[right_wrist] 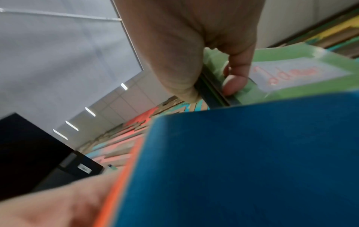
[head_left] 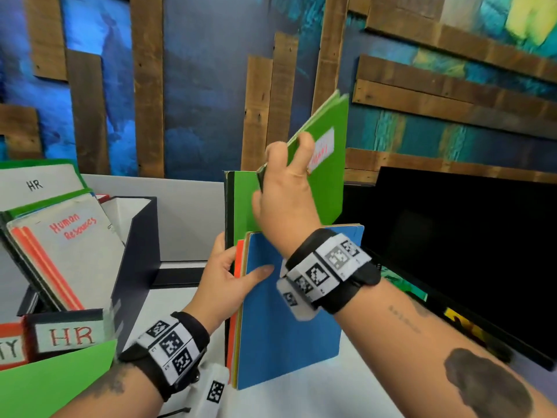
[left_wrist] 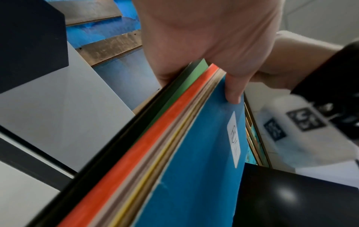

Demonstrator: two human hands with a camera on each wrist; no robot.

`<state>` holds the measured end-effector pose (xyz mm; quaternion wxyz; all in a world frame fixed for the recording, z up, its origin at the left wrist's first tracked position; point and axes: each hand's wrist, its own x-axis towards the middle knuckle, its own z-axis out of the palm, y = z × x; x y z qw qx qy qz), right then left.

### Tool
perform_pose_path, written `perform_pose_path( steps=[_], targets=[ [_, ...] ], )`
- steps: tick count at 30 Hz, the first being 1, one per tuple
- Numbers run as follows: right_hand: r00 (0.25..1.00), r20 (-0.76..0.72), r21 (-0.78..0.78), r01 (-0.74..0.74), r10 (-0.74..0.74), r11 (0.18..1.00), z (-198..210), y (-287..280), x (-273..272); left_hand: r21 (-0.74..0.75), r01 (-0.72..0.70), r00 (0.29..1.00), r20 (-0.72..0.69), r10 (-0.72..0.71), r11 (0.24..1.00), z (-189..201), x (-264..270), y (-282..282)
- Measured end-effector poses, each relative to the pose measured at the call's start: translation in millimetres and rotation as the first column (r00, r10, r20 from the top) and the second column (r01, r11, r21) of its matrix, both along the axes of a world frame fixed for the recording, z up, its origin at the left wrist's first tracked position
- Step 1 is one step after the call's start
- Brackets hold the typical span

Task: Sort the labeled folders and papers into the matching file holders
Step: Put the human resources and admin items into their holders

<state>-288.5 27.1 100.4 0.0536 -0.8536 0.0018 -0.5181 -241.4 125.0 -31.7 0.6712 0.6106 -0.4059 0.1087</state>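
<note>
My left hand [head_left: 232,276] grips a standing stack of folders [head_left: 289,309] by its left edge, thumb on the blue front folder [left_wrist: 196,169]. Orange, tan, yellow and green edges show behind the blue one. My right hand [head_left: 286,176] pinches a green folder [head_left: 328,164] with a white label in red writing [right_wrist: 297,75], lifted and tilted above the back of the stack. At the left stands a dark file holder labelled HR [head_left: 67,336], holding a white "Human Resources" folder [head_left: 69,245] and an HR divider [head_left: 36,185].
An empty dark file holder [head_left: 138,236] stands between the HR holder and the stack on the white table [head_left: 301,399]. A black monitor [head_left: 452,251] fills the right side. A green sheet [head_left: 51,384] lies at the bottom left, beside a red-edged holder label [head_left: 10,348].
</note>
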Motion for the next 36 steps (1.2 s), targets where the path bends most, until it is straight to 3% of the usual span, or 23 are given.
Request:
perform_pose_path(
  steps=[3,7,10,13,17,22,25,29,32,36],
  targets=[
    [0.978,-0.201,0.034,0.055,-0.047,0.998,-10.2,19.4,-6.9,0.028,-0.019,0.995,0.095,0.016,0.999,-2.2,-2.9,-0.8],
    [0.894,-0.442,0.326,0.082,0.075,0.942,-12.6,10.6,0.4,0.035,-0.041,0.998,0.056,0.039,0.999,-7.4,-5.0,-2.0],
    [0.864,-0.491,0.294,0.048,0.108,0.955,-18.3,0.6,4.7,0.069,-0.092,0.993,0.085,0.086,0.993,-9.1,-3.6,-1.1],
    [0.895,-0.433,0.156,-0.04,0.104,0.987,-30.8,-10.7,-3.2,0.054,-0.118,0.992,0.046,0.115,0.992,-13.1,-0.8,0.4],
    [0.944,-0.28,0.14,-0.142,0.176,0.98,-59.2,-23.3,-8.8,0.055,-0.133,0.991,0.035,0.131,0.99,-26.7,-1.1,-6.4],
    [0.935,-0.22,0.119,-0.258,0.279,0.959,-77.6,-34.2,-15.4,0.021,-0.098,0.995,-0.015,0.098,0.995,-53.8,-7.2,-17.2],
    [0.937,-0.065,0.161,-0.33,0.344,0.93,-86.3,-35.3,-19.2,0.01,-0.11,0.993,-0.027,0.111,0.994,-56.9,-8.4,-16.9],
    [0.881,0.107,0.225,-0.473,0.461,0.852,-95.1,-36.3,-24.6,0.025,-0.142,0.99,0.016,0.142,0.99,-56.0,-10.8,-16.4],
    [0.879,0.139,0.184,-0.475,0.455,0.861,-96.8,-42.7,-30.0,0.043,-0.143,0.989,0.024,0.143,0.989,-54.1,-15.1,-15.6],
    [0.902,0.065,0.127,-0.431,0.426,0.893,-97.0,-51.5,-36.4,0.059,-0.143,0.99,0.019,0.142,0.988,-55.5,-15.2,-16.0]
  ],
)
